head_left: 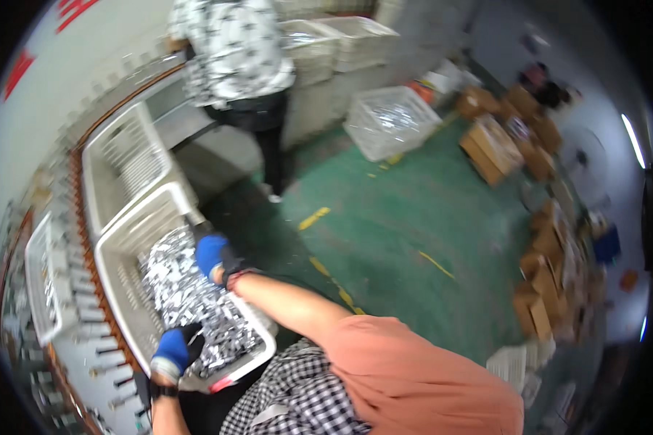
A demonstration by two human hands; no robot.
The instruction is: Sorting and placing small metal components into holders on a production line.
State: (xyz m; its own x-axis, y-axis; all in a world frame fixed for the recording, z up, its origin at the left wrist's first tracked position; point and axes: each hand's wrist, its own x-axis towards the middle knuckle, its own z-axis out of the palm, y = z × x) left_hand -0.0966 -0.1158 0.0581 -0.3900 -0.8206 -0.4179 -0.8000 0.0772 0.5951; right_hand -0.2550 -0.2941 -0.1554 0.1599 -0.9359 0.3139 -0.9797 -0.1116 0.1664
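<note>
A white plastic basket (116,254) filled with loose, shiny metal pieces (189,290) stands in front of me, at the left. I wear blue gloves with black on the fingers. My left hand (178,349) is closed at the basket's near left corner, its fingertips by the metal pieces. Farther along, my right hand (214,255) is closed over the basket's right rim. Blur and the gloves partly hide the fingers of both hands.
A second white basket (94,163) adjoins the far end. Along the left runs a rack (87,239) of metal parts. Ahead stands another person (236,58). A white crate (355,130) and cardboard boxes (490,148) sit on the green floor (392,225).
</note>
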